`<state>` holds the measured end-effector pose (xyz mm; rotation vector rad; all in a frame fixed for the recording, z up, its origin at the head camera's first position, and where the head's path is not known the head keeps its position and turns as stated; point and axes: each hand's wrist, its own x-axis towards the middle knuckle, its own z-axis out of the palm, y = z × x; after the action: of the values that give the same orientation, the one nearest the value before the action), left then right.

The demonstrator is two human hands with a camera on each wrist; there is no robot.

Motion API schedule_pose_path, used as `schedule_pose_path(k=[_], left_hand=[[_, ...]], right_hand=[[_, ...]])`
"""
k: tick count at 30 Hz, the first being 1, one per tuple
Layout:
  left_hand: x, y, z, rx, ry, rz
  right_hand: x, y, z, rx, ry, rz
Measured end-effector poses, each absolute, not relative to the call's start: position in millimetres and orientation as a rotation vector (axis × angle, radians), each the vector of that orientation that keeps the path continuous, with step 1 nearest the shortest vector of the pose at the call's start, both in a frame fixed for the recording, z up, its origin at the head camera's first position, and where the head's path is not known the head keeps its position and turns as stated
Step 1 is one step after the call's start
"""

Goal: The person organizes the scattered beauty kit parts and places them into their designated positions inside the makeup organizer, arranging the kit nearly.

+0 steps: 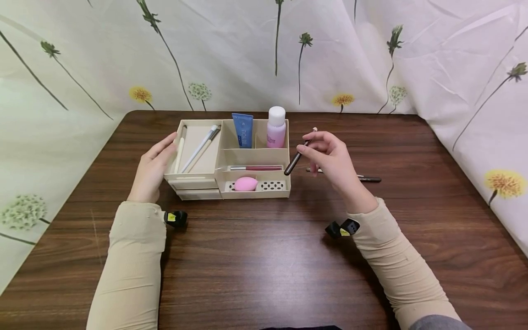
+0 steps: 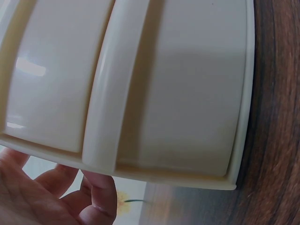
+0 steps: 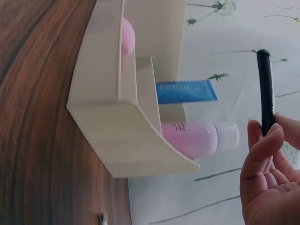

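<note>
A cream desktop organizer stands toward the back of the table. My left hand rests along its left side with the fingers extended; in the left wrist view the fingers touch the side beside the drawer fronts. My right hand pinches a dark-handled makeup brush between thumb and fingers, just right of the organizer. The handle's end points down and left, and the pale tip rises above the fingers. In the right wrist view the black handle sticks out from the fingertips.
Several brushes lie in the organizer's left tray. Its right compartments hold a blue tube, a pink bottle with a white cap, a lip gloss tube and a pink makeup sponge. More brushes lie on the table behind the right hand.
</note>
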<state>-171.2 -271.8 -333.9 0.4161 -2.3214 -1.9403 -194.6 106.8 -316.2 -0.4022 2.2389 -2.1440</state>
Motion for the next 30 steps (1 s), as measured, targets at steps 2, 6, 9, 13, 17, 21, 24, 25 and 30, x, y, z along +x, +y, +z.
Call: schedule_pose_path(k=[2,6,9,13,17,21,24,25,30], left_hand=[[-171.1,-271.5,-333.8,0.42,-2.331,-1.932],[-170.9,-271.0,-333.5,0.418,-2.336,-1.936],[-170.6,-271.0,-333.4,0.42,-2.34,-1.935],[-170.4,-271.5,-333.4,0.423,-2.341,-1.932],[-170.9,-272.6,-334.1,0.415,-2.336,-1.941],[-171.4,-273.5,-334.5,0.414,-2.311,-1.97],[-171.8,-273.7,-334.5,0.414,-2.304,-1.977],[-171.9,-273.7,-334.4,0.414,-2.304,-1.977],[-172.3,-273.4,-334.8,0.416,-2.306,-1.973]], right_hand=[[-192.4,103.6,-315.2,-0.393,2.229,-2.138],[-188.9,98.2,-315.0,-0.386,2.225,-2.113],[-187.3,93.8,-314.5,-0.395,2.221,-2.102],[-186.8,85.7,-312.4,-0.407,2.196,-2.092],[-187.7,75.0,-309.6,-0.435,2.144,-2.1],[-188.9,64.3,-307.1,-0.489,2.105,-2.114],[-189.8,56.3,-305.4,-0.515,2.075,-2.132],[-190.2,53.6,-304.8,-0.521,2.064,-2.137],[-191.4,39.6,-300.0,-0.516,2.044,-2.121]])
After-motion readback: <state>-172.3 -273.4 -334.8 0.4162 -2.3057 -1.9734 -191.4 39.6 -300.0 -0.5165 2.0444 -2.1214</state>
